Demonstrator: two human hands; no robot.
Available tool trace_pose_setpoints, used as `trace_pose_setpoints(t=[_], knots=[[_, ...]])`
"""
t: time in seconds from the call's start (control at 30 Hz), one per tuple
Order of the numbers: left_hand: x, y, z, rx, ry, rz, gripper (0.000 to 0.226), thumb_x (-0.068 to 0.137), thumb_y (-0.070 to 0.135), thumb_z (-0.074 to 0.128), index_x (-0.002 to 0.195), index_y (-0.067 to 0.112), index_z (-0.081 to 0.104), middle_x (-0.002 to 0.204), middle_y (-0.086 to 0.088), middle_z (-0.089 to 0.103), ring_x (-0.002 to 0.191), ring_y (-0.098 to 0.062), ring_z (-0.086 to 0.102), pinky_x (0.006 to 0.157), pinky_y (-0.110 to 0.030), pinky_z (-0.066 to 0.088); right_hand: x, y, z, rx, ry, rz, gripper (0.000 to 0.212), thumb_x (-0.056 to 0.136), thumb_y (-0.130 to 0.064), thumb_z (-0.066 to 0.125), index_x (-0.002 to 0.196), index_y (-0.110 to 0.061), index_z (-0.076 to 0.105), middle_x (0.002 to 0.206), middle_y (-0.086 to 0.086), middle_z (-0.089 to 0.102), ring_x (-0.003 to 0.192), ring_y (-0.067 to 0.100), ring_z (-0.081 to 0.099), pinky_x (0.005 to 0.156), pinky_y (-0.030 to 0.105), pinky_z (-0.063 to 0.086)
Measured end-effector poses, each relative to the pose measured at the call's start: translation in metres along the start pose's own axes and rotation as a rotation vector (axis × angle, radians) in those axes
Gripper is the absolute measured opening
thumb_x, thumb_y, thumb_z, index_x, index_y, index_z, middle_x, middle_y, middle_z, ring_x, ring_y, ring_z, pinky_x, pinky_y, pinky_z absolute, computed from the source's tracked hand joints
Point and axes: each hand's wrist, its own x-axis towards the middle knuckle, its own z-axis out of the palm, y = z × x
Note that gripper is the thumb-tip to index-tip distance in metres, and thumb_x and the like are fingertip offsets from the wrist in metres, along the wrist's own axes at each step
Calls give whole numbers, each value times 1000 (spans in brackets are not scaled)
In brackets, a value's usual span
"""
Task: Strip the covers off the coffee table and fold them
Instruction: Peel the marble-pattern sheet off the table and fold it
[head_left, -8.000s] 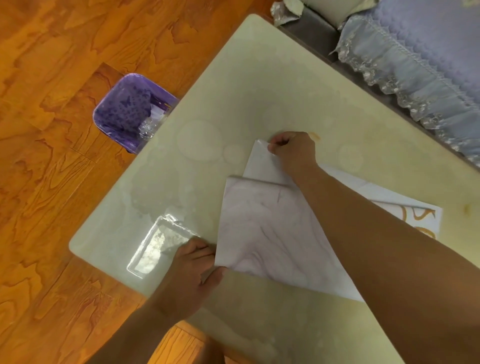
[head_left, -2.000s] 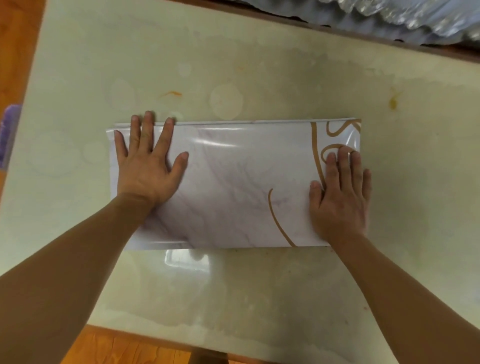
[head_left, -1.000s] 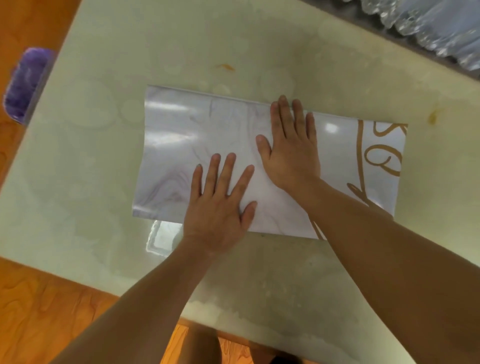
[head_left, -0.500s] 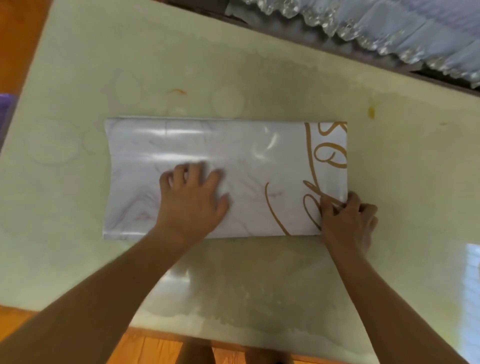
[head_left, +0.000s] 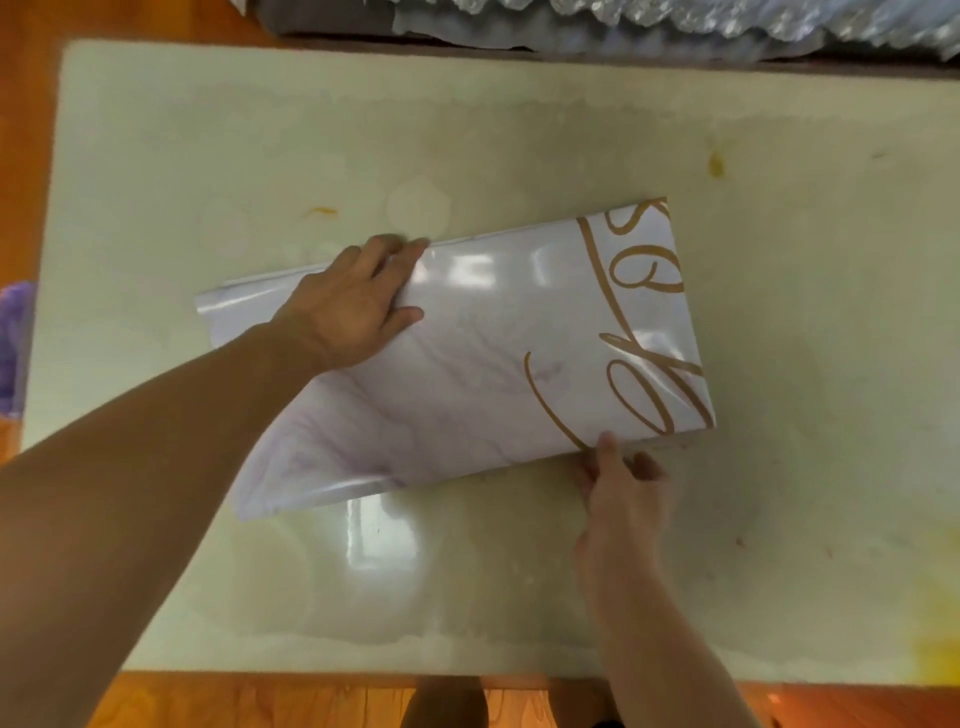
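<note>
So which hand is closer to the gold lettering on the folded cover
Right. The right hand grips the near edge of the folded cover just below the gold lettering; the left hand presses its far-left part.

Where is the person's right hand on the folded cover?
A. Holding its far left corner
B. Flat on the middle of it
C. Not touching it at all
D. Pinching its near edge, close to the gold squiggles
D: the right hand has its thumb on top of the folded cover at the near edge, beside the gold squiggles.

left hand (head_left: 349, 306) flat — fingers spread, right hand (head_left: 621, 486) pinching, forearms extended
</note>
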Motion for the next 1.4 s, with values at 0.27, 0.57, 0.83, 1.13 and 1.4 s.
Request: trace_pose_setpoints(t=[0.27, 0.57, 0.83, 1.13, 1.4], knots=[[13, 8, -10, 91, -149, -46, 74, 101, 59, 34, 162, 25, 9, 156, -4, 18, 133, -32, 41, 95, -52, 50, 2, -21, 14, 387, -164, -2, 34, 92, -23, 69, 126, -23, 65, 114, -3, 74, 111, 16, 69, 98, 35, 54], [21, 5, -25, 96, -231, -33, 63, 106, 46, 30, 162, 27, 8, 153, -12, 20, 117, -36, 53, 92, -47, 48, -15, -50, 11, 247, -334, -438, 51, 88, 9, 62, 134, -13, 59, 129, 3, 68, 120, 21, 64, 100, 43, 52], [15, 0, -25, 115, -265, -11, 75, 103, 56, 34, 161, 29, -4, 156, -14, 13, 125, -34, 47, 93, -46, 46, -42, -53, 17, -120, -173, -887, 34, 91, 3, 66, 111, -23, 66, 106, -22, 72, 106, 0, 66, 91, 20, 53], [12, 8, -15, 133, -232, -28, 111, 84, 81, 48, 160, 27, -10, 156, -10, 12, 135, -32, 36, 98, -47, 46, -76, 39, 56, 390, -592, 144, 46, 95, -5, 60, 139, -18, 53, 131, 8, 66, 119, 29, 65, 104, 49, 49], [11, 6, -16, 72, -221, -45, 92, 91, 79, 32, 161, 31, -7, 160, -8, 9, 140, -32, 33, 102, -50, 43, -60, 48, 81, 212, -208, 170, 30, 88, -11, 74, 118, -12, 67, 107, 3, 76, 95, 22, 74, 80, 40, 62]])
